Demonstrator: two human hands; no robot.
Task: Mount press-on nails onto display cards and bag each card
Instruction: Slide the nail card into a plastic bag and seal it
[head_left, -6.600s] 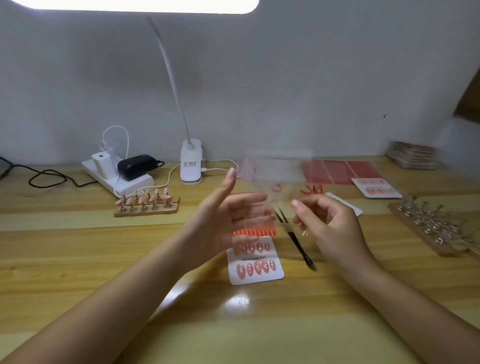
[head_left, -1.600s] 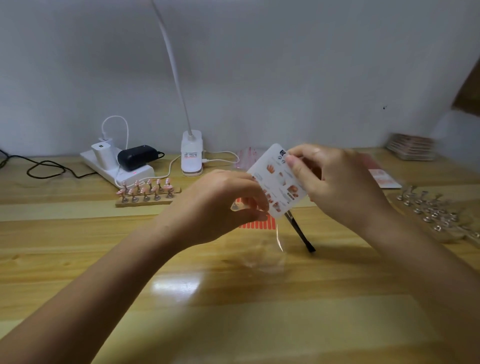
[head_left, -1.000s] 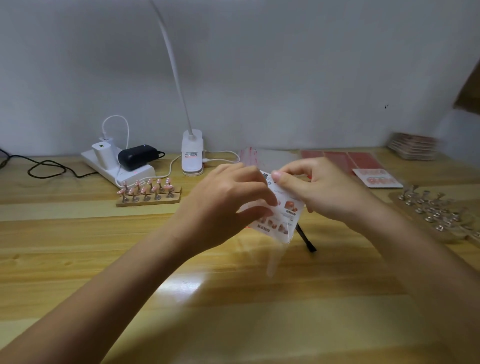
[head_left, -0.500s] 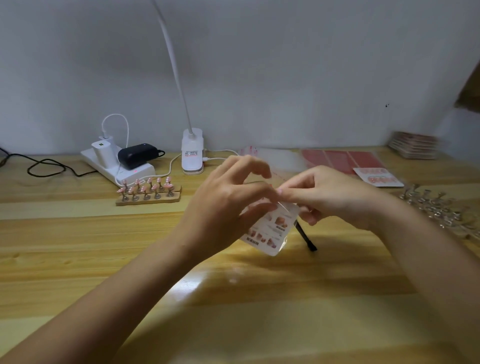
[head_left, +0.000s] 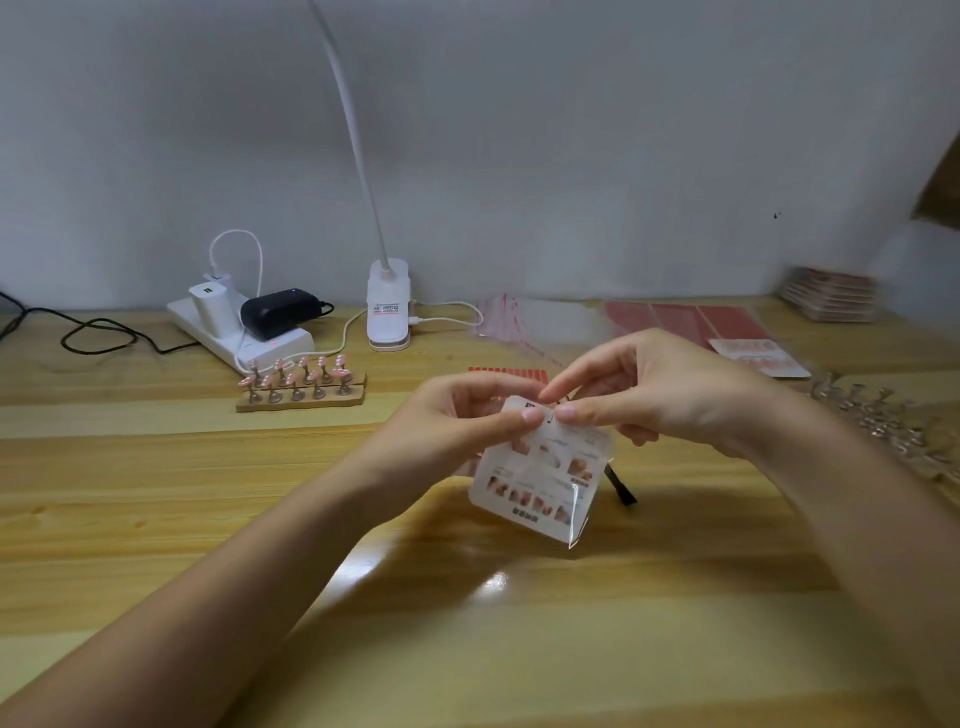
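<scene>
We hold the display card (head_left: 540, 470) in the air above the wooden table (head_left: 156, 493), a little in front of us, and it is already inside the clear bag (head_left: 574, 519), whose shiny edge shows along the lower right corner of the card. Our left hand (head_left: 457, 421) pinches the top edge of card and bag between thumb and forefinger, and our right hand (head_left: 660, 389) pinches the same top edge just beside it, so the fingertips of the two hands almost touch. We think both hands work at the mouth of the bag because this is where the flap must be folded and closed, while the card hangs down freely below. The printed side of the card with small pictures faces us; we cannot tell if nails sit on the other side. Behind the card a dark tool (head_left: 621, 486) lies on the table, partly hidden. Further back lies a pile of empty clear bags (head_left: 524, 317) with red stripes, near enough to take the next one. To the left, a wooden holder (head_left: 301, 387) carries pink nails on small stands, waiting for mounting. At the right, a finished card (head_left: 758, 356) lies flat, and a stack of cards (head_left: 831, 293) sits in the far corner.
</scene>
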